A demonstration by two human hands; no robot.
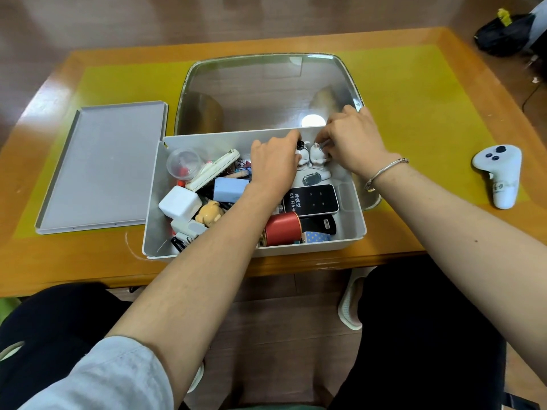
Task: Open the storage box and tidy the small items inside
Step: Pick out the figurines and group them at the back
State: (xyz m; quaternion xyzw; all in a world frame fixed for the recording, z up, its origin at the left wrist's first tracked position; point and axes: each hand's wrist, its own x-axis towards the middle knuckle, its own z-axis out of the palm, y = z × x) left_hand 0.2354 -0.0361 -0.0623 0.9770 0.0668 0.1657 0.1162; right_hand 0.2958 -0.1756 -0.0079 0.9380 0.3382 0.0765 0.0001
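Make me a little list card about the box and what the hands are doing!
box: white storage box, open, near table edge
lid: grey lid, flat on table left of box
left hand: holding a small white figurine at the far side of the box
right hand: fingers on a second white figurine beside it
also inside: red tin, black Wi-Fi device, white charger
outside box: white controller on the right

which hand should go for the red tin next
Left, probably. The red tin lies near the box's front wall, right beside the left forearm, so the left hand only has to draw back. The right hand is busy pinching at the white figurine by the far wall.
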